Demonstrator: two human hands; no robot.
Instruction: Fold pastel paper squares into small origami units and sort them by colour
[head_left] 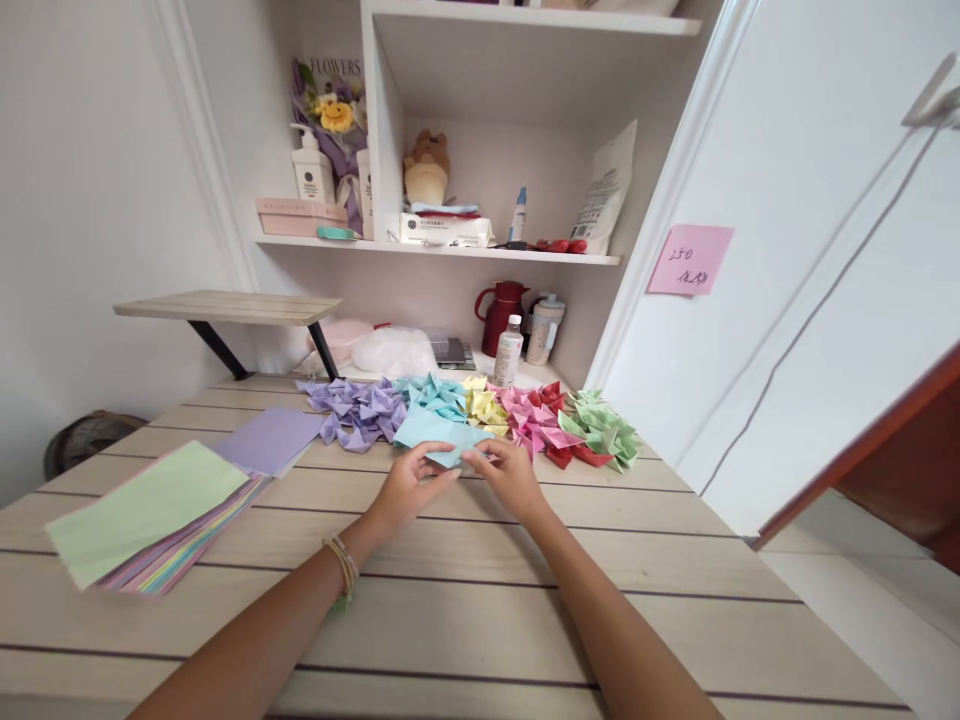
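Between my two hands is a sheet of light blue paper (439, 434), raised a little above the wooden table. My left hand (411, 482) pinches its lower left part, with thumb and fingers closed on it. At the lower right edge, my right hand (510, 475) grips the same paper between thumb and fingers. Just beyond lie folded paper pieces heaped by colour: purple (364, 410), blue (431, 395), yellow (486, 408), pink (534, 420) with red among them, and green (606, 430).
On the left lie a stack of coloured paper (150, 510), green on top, and a purple sheet (274, 440). Behind the heaps stand a bottle (508, 352), a red jug (502, 318) and a tumbler (545, 330). A small raised shelf (229, 306) stands at the back left.
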